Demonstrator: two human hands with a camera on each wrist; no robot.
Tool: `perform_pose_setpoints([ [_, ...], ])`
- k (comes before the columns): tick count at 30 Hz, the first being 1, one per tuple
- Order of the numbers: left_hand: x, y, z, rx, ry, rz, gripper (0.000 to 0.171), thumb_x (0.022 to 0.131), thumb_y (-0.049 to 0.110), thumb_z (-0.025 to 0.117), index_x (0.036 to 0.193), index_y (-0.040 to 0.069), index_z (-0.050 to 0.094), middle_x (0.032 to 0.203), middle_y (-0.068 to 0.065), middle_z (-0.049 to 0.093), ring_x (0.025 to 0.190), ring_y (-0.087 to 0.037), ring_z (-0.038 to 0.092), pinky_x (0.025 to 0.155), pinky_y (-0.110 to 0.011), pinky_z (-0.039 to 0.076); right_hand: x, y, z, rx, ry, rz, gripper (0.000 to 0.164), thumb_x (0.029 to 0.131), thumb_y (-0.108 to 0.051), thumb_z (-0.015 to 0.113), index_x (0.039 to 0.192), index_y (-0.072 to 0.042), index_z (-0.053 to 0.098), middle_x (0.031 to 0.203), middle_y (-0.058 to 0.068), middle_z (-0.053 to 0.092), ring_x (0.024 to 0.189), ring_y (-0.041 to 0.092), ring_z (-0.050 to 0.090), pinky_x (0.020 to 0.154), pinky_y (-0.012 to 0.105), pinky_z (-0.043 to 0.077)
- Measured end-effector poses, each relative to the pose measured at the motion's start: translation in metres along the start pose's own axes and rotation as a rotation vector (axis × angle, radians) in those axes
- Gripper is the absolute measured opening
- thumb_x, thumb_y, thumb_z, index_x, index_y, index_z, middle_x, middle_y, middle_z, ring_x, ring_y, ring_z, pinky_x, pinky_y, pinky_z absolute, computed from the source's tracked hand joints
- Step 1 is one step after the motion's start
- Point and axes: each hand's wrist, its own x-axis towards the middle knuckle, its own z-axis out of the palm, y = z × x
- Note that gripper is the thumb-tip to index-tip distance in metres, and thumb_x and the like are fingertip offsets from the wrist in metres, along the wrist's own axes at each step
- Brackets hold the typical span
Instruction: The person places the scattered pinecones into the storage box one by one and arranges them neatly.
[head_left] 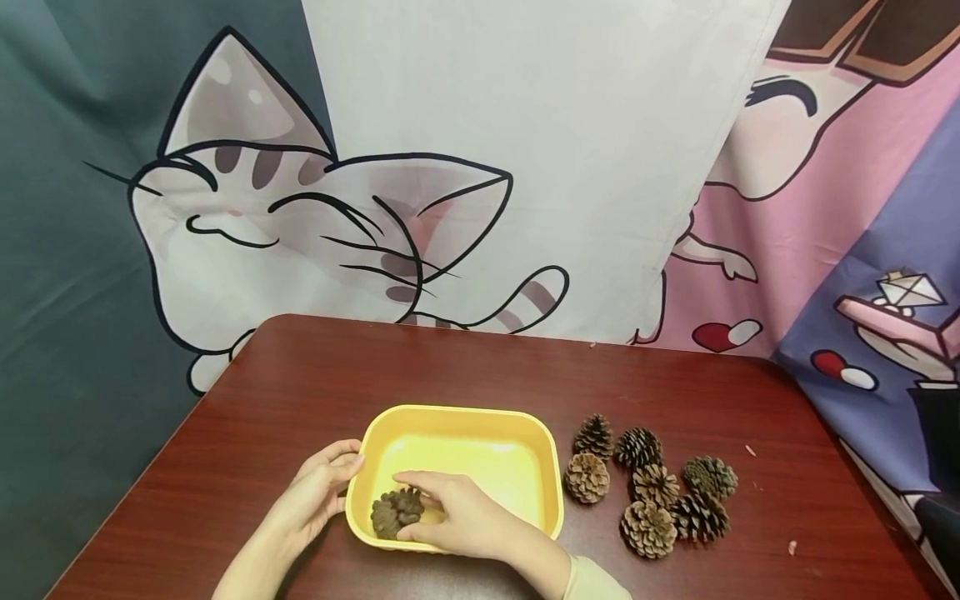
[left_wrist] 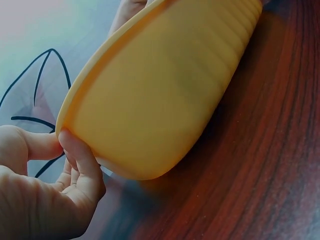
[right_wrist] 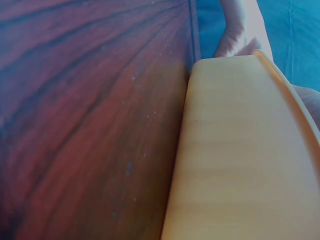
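A yellow plastic basin [head_left: 480, 421] stands on the table. My left hand [head_left: 318, 487] pinches its left rim between thumb and fingers; in the left wrist view the same hand [left_wrist: 55, 185] grips the rim at the corner. Inside, at the near left corner, lie brown pine cones [head_left: 393, 512], bunched so that I cannot tell exactly how many. My right hand [head_left: 468, 517] reaches over the near rim, its thumb and fingers curled around the right side of a pine cone there. The right wrist view shows the basin's outer wall [right_wrist: 225, 150], with the cones hidden.
Several pine cones [head_left: 648, 529] lie grouped on the dark red wooden table [head_left: 315, 375], right of the basin. Small pale scraps [head_left: 792, 547] dot the table's right side. A printed cat curtain [head_left: 247, 200] hangs behind the far edge.
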Motion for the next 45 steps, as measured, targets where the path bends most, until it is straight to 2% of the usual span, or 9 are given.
perform_pose_setpoints([
  [4, -0.001, 0.0, 0.001, -0.009, 0.006, -0.007, 0.022, 0.095, 0.013, 0.051, 0.112, 0.006, 0.039, 0.09, 0.003, 0.059, 0.087, -0.012, 0.058, 0.071, -0.031, 0.051, 0.0, 0.0, 0.0, -0.008, -0.007, -0.005, 0.048, 0.086, -0.031, 0.067, 0.127, -0.01, 0.055, 0.124, -0.001, 0.06, 0.112, 0.005, 0.054, 0.092, 0.019, 0.044],
  [8, -0.001, 0.0, 0.001, -0.01, 0.011, -0.007, 0.023, 0.095, 0.013, 0.051, 0.112, 0.006, 0.038, 0.09, 0.003, 0.058, 0.086, -0.011, 0.058, 0.071, -0.031, 0.051, -0.001, 0.0, 0.0, -0.006, -0.008, -0.002, 0.044, 0.086, -0.03, 0.067, 0.125, -0.012, 0.056, 0.122, -0.002, 0.061, 0.092, 0.001, 0.056, 0.087, 0.017, 0.044],
  [11, -0.001, 0.0, 0.002, -0.006, 0.015, -0.008, 0.023, 0.094, 0.013, 0.051, 0.112, 0.005, 0.039, 0.089, 0.003, 0.059, 0.086, -0.012, 0.058, 0.072, -0.032, 0.051, -0.001, 0.0, -0.001, -0.01, -0.013, 0.005, 0.044, 0.087, -0.03, 0.066, 0.125, -0.012, 0.056, 0.123, -0.001, 0.06, 0.096, 0.002, 0.057, 0.089, 0.019, 0.045],
  [14, 0.0, 0.001, 0.002, -0.002, 0.023, -0.006, 0.023, 0.094, 0.013, 0.051, 0.112, 0.005, 0.039, 0.089, 0.003, 0.059, 0.086, -0.013, 0.058, 0.071, -0.032, 0.051, -0.001, 0.001, -0.002, -0.029, -0.001, 0.003, 0.043, 0.087, -0.03, 0.067, 0.124, -0.012, 0.057, 0.123, -0.001, 0.061, 0.113, 0.007, 0.054, 0.093, 0.022, 0.044],
  [19, 0.001, 0.002, 0.004, 0.005, 0.053, -0.004, 0.022, 0.093, 0.012, 0.052, 0.11, 0.006, 0.04, 0.089, 0.003, 0.058, 0.084, -0.012, 0.058, 0.07, -0.032, 0.052, 0.0, 0.002, -0.006, -0.043, 0.027, 0.006, 0.041, 0.086, -0.029, 0.067, 0.123, -0.011, 0.058, 0.121, -0.002, 0.062, 0.112, 0.007, 0.055, 0.093, 0.022, 0.043],
  [26, -0.001, 0.006, 0.003, 0.047, 0.054, -0.018, 0.025, 0.094, 0.015, 0.052, 0.113, 0.005, 0.039, 0.088, 0.003, 0.059, 0.084, -0.014, 0.058, 0.071, -0.034, 0.051, -0.004, 0.004, -0.007, 0.05, 0.042, 0.037, 0.039, 0.086, -0.031, 0.067, 0.12, -0.014, 0.059, 0.119, -0.006, 0.062, 0.112, 0.006, 0.054, 0.094, 0.024, 0.043],
  [36, 0.0, 0.004, 0.006, 0.07, 0.106, -0.033, 0.027, 0.093, 0.015, 0.054, 0.114, 0.005, 0.041, 0.085, 0.004, 0.059, 0.079, -0.012, 0.059, 0.068, -0.032, 0.051, -0.033, 0.005, -0.026, 0.027, 0.073, 0.082, 0.042, 0.085, -0.031, 0.068, 0.123, -0.016, 0.058, 0.127, -0.001, 0.058, 0.121, 0.014, 0.05, 0.103, 0.034, 0.037],
  [40, -0.002, 0.005, 0.005, 0.073, 0.088, -0.029, 0.026, 0.093, 0.014, 0.054, 0.113, 0.005, 0.041, 0.088, 0.003, 0.06, 0.079, -0.013, 0.059, 0.067, -0.031, 0.051, -0.048, 0.004, -0.035, 0.04, 0.114, 0.116, 0.042, 0.084, -0.028, 0.069, 0.123, -0.018, 0.058, 0.13, 0.002, 0.056, 0.123, 0.017, 0.048, 0.103, 0.04, 0.037],
  [45, -0.002, 0.006, 0.004, 0.068, 0.065, -0.021, 0.026, 0.093, 0.014, 0.054, 0.114, 0.006, 0.041, 0.088, 0.003, 0.059, 0.08, -0.013, 0.06, 0.068, -0.031, 0.052, -0.064, 0.007, -0.049, -0.022, 0.17, 0.067, 0.042, 0.087, -0.031, 0.065, 0.126, -0.022, 0.055, 0.135, 0.002, 0.05, 0.125, 0.019, 0.046, 0.1, 0.043, 0.039],
])
